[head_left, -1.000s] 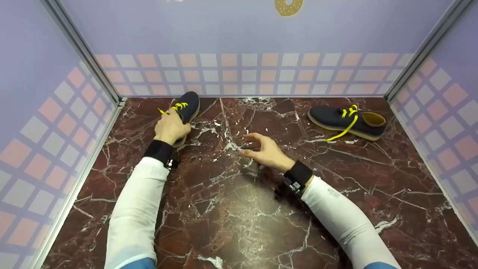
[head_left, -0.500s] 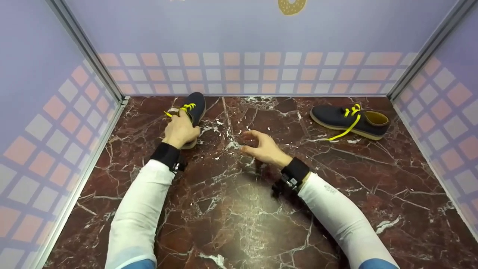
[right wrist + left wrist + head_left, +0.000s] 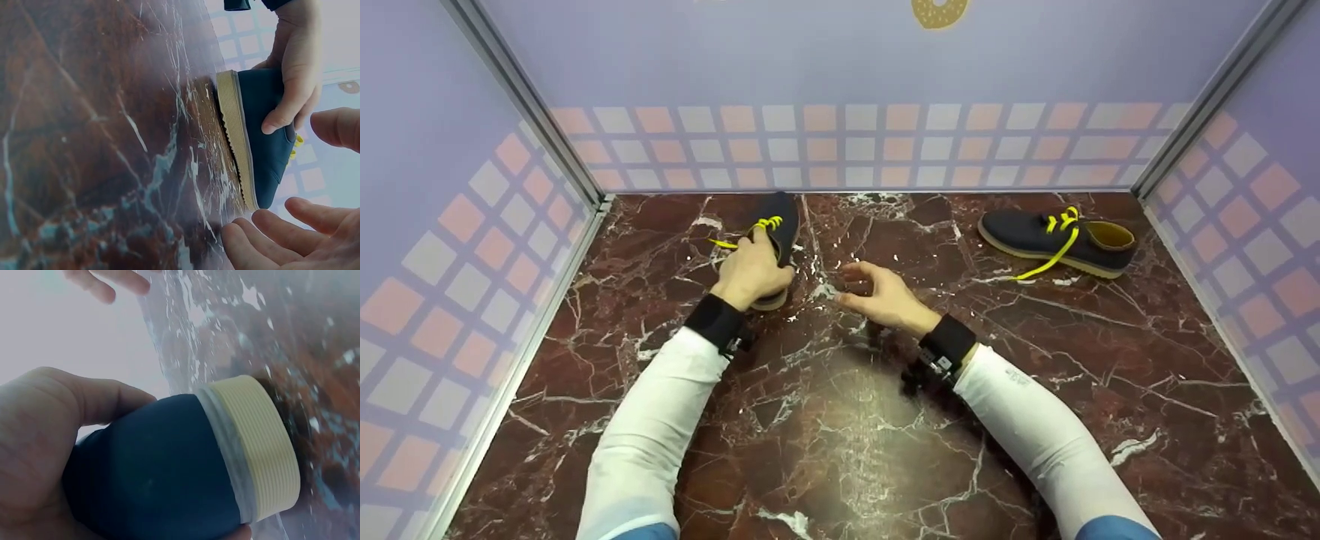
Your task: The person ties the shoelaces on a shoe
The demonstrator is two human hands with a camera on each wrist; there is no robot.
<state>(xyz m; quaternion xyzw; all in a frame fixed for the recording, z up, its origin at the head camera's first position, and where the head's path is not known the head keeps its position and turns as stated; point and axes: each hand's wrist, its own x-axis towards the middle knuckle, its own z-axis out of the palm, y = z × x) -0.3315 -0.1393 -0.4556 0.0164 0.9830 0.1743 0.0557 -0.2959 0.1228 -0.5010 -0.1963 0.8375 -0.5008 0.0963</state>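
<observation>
In the head view, a navy low-cut shoe with a pale sole and yellow laces stands toe-away on the glossy maroon, white-veined floor, gripped near the heel by the left hand, perhaps because a hold from behind steadies it while leaving the toe and lacing free. The right hand hangs beside it, thumb and fingers apart with nothing between them, seemingly kept close to help. A matching navy shoe with a yellow-lined collar sits upright well to the right, toe leftward, one lace end trailing on the floor. The gripping hand hides most of the first shoe's collar and rear. The left wrist view shows the thumb against one side of the navy heel above its ribbed cream sole, one fingertip peeking out opposite; the other fingers and the laces are out of sight, and glare washes out the background. In the right wrist view the hand is cut off at the edge, and whether the sole fully meets the floor is hard to tell.
</observation>
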